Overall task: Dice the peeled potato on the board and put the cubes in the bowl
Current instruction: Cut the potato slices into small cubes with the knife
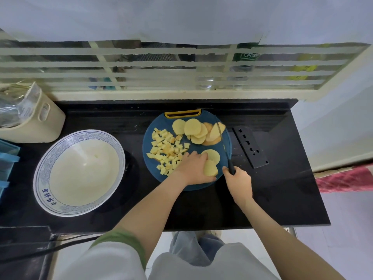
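- board [210, 116]: round, blue, yellow handle slot at its 12 o'clock; flat on the black counter [262, 199].
- cubes [167, 150]: loose yellow heap over the board's 9 o'clock half; nearest pieces just beside the left knuckles, at 10 o'clock of that hand.
- slices [196, 130]: overlapping rounds at the board's 12 to 1 o'clock, apart from both hands.
- flat slice [214, 155]: lying at the board's 4 o'clock, its near edge hidden under the left fingers.
- held slice [211, 168]: tilted up off the board at its 5 o'clock, just below the flat slice.
- left hand [193, 166]: palm down, grasping the held slice, fingers curled over its top, thumb under its lower edge.
- right hand [239, 178]: clenched round the knife's black handle, just off the board's 4 o'clock rim.
- knife [231, 166]: thin blade running from the handle toward 12 o'clock, tip over the 3 o'clock edge of the slices; just at 3 o'clock of the held slice, contact not discernible.
- bowl [119, 150]: white, blue-patterned rim, on the counter at 9 o'clock of the board, well apart from both hands and the cubes.
- metal strip [250, 146]: black, punched with holes, at 3 o'clock of the board.
- basket [40, 126]: cream, at 12 o'clock of the bowl.
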